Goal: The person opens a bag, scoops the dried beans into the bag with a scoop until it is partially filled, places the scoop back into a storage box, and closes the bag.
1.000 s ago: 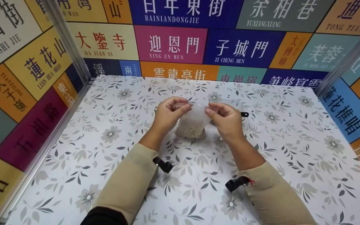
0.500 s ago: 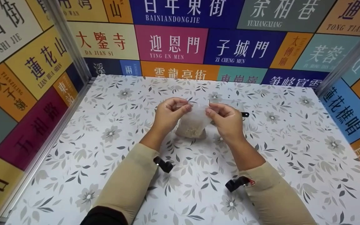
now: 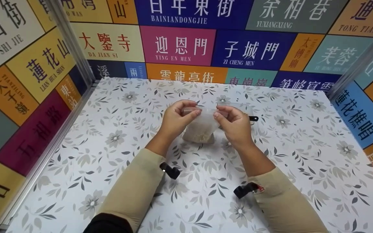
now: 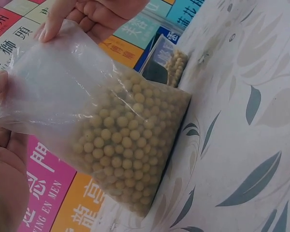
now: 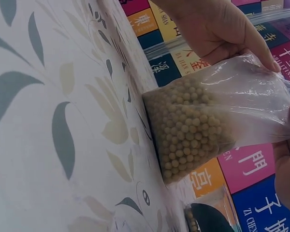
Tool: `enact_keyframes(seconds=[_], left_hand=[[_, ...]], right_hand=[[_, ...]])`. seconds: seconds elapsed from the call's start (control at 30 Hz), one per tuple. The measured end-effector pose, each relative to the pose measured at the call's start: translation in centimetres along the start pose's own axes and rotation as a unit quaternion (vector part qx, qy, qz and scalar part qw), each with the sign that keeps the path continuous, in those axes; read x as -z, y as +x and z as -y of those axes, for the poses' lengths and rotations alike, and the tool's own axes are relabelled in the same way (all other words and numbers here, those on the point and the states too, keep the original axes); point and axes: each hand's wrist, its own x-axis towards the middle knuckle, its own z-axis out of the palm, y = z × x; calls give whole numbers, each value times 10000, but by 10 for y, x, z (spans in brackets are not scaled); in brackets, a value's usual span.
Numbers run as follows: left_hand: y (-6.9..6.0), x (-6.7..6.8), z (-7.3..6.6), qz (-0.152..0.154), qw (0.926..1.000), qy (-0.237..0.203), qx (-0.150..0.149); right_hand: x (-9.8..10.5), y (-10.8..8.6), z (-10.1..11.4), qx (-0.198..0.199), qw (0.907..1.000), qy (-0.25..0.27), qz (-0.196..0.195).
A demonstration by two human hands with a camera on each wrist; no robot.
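Note:
A translucent plastic bag [image 3: 202, 127] stands on the table between both hands. Round tan beans [image 4: 121, 145], most like soybeans, fill its lower part. My left hand [image 3: 176, 119] pinches the left side of the bag's top edge between thumb and fingers. Opposite it, my right hand [image 3: 236, 125] pinches the right side of that edge, so the film is held up between them. In the right wrist view the bag's [image 5: 188, 121] base touches the table. Whether its mouth is sealed or parted, I cannot tell.
Behind the right hand, partly hidden, is a clear container [image 4: 159, 55] with more beans and a dark object inside. A black handle [image 3: 254, 118] sticks out to the right there. Patterned sign panels [image 3: 176, 45] wall the table's back and sides; the tabletop [image 3: 206, 194] has a floral cover.
Both hands keep their pinch on the bag. The left hand has shifted very slightly to the right, and the bag's upper film has changed shape a little.

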Motion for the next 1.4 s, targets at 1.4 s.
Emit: enact_keyframes(seconds=[1.4], left_hand=[[5,0,4,-396,9989,154,-190]], right_hand=[[9,6,0,-280,9978,-443,-400]])
